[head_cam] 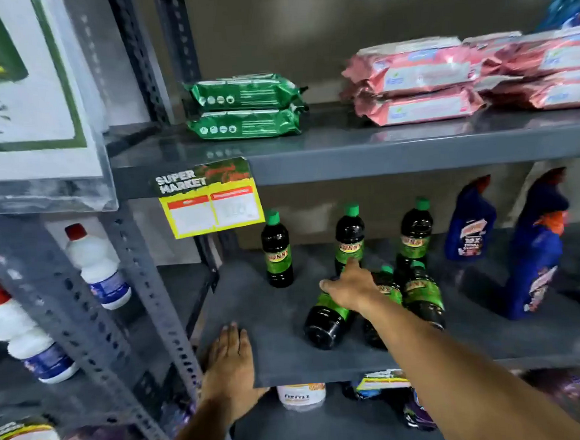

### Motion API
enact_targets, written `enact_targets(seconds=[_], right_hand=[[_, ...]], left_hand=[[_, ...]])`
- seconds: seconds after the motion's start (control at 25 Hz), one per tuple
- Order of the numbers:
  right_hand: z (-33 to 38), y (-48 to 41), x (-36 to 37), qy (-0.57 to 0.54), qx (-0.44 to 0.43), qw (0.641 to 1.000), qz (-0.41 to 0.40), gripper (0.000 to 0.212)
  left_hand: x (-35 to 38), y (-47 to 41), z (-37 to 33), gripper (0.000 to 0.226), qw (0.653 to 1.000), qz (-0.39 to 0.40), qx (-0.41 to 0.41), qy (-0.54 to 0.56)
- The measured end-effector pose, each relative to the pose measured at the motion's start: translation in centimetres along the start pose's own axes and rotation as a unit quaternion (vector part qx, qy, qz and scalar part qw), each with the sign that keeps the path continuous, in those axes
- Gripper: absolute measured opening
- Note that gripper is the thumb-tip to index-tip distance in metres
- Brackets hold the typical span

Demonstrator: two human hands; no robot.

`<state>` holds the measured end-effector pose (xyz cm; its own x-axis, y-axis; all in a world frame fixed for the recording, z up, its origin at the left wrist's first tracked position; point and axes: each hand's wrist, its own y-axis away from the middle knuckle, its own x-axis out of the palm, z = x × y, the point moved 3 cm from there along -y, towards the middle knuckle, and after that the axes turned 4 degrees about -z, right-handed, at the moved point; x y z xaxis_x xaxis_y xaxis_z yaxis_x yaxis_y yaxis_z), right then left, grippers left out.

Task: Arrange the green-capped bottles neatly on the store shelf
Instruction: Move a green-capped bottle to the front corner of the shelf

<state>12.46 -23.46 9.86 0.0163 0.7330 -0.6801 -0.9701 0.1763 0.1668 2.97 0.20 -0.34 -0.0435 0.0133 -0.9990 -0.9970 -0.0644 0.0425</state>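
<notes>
Three dark bottles with green caps and green labels stand upright at the back of the grey shelf: one on the left, one in the middle, one on the right. In front of them several more lie on their sides, pointing backward. My right hand rests on top of the leftmost lying bottle, fingers curled over its neck end. Another lying bottle sits just right of my forearm. My left hand lies flat, fingers apart, on the shelf's front left corner.
Blue cleaner bottles stand at the shelf's right. White red-capped bottles fill the rack to the left. Green and pink packs lie on the shelf above. A yellow price tag hangs from that shelf's edge. A white tub sits below.
</notes>
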Motion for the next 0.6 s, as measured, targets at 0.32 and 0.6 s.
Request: enact_targets(seconds=[0.32,0.6], right_hand=[[-1.2,-2.0,4.4,-0.222,0.192,0.954,-0.059,0.071],[-0.5,-1.6,4.8,-0.215,0.169,0.956,-0.102,0.072]], left_hand=[[0.7,-1.0,0.2,0.131,1.000,-0.005,0.023,0.008],[0.4,0.0,-0.2,0.118,0.998,-0.063,0.013,0.001]])
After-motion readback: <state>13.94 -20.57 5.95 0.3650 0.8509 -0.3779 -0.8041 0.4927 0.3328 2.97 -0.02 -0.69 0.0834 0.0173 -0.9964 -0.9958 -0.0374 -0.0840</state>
